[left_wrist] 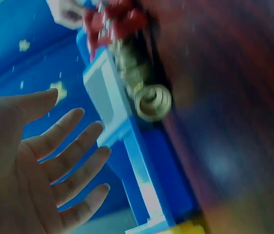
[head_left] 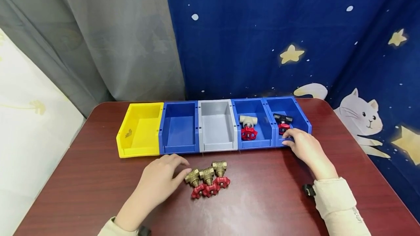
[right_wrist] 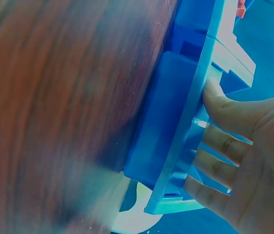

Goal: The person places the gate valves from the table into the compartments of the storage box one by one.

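Note:
Three brass gate valves with red handwheels (head_left: 207, 177) lie in a row on the table. My left hand (head_left: 162, 177) is beside the leftmost one, its thumb close to the brass body; I cannot tell whether they touch. In the left wrist view those fingers (left_wrist: 81, 163) are spread and hold nothing. My right hand (head_left: 305, 148) reaches over the front lip of the far-right blue bin (head_left: 303, 121). Inside that bin sits a black valve with a red handwheel (head_left: 283, 120), just beyond the fingertips. The right wrist view shows the thumb (right_wrist: 215, 97) at the bin's lip, fingers loosely extended.
Left of that bin stands another blue bin (head_left: 259, 144) holding a white valve with a red handwheel (head_left: 248, 126). Further left come a grey bin (head_left: 218, 145), a blue bin (head_left: 178, 148) and a yellow bin (head_left: 139, 151). Curtains (head_left: 236, 35) hang behind the table (head_left: 262, 199).

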The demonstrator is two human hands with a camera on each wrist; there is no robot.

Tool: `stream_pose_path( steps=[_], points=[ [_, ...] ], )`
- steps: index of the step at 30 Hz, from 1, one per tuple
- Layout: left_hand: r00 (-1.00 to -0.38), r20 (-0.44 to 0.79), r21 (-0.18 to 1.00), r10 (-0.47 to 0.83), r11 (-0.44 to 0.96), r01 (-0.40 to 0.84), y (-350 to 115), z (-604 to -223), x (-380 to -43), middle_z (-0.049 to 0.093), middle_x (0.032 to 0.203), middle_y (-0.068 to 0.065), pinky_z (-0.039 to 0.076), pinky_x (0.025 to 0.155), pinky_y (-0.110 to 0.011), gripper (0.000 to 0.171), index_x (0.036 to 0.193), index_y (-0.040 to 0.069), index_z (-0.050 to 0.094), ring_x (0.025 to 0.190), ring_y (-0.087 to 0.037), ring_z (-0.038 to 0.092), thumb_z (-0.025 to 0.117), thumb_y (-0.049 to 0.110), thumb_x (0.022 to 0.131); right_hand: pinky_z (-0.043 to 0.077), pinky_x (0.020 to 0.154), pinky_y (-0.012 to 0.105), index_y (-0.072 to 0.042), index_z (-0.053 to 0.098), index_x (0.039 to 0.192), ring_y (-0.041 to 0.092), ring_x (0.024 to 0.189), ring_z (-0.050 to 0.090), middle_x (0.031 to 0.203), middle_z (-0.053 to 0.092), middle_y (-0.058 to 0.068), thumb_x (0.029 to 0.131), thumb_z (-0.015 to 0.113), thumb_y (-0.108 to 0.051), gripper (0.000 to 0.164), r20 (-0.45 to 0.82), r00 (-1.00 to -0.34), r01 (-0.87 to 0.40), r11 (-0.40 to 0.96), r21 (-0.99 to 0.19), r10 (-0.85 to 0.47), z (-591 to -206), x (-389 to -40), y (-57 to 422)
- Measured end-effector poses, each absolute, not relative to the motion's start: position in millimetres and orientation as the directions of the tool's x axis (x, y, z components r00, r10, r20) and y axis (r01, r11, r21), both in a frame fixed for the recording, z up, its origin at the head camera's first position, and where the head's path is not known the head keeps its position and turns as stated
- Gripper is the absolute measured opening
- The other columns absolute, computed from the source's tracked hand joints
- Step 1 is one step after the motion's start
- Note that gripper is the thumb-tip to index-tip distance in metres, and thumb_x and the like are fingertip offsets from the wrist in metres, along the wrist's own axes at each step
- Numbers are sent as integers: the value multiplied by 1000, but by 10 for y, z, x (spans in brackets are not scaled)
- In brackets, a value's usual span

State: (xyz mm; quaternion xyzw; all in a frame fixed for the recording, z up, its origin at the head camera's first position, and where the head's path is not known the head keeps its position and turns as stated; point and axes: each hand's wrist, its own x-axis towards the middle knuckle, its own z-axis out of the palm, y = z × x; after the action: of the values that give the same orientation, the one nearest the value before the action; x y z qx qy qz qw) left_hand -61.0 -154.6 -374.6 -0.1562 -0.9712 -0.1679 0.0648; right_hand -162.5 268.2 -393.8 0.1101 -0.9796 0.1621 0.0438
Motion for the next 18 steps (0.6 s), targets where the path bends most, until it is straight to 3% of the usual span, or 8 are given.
stream_pose_path(
  steps=[9,18],
  points=[
    [-851,258,168,457,846,506,-1359,-3848,-422,63,113,5,50,89,-41,38,107,20,68,107,-17,59,73,49,85,51,81,59,-6,70,93,38,87,65,96,68,16,90,71,-9,4,172,-964,-249,920,-302,-204,-3968,-1595,2646],
    [-857,239,128,456,861,493,-1339,-3945,-422,60,127,-5,46,97,-45,63,124,12,63,118,-25,56,76,54,79,51,81,59,-7,70,92,38,88,64,97,69,18,88,74,-9,6,162,-968,-235,920,-315,-192,-3951,-1593,2651]
  ],
)
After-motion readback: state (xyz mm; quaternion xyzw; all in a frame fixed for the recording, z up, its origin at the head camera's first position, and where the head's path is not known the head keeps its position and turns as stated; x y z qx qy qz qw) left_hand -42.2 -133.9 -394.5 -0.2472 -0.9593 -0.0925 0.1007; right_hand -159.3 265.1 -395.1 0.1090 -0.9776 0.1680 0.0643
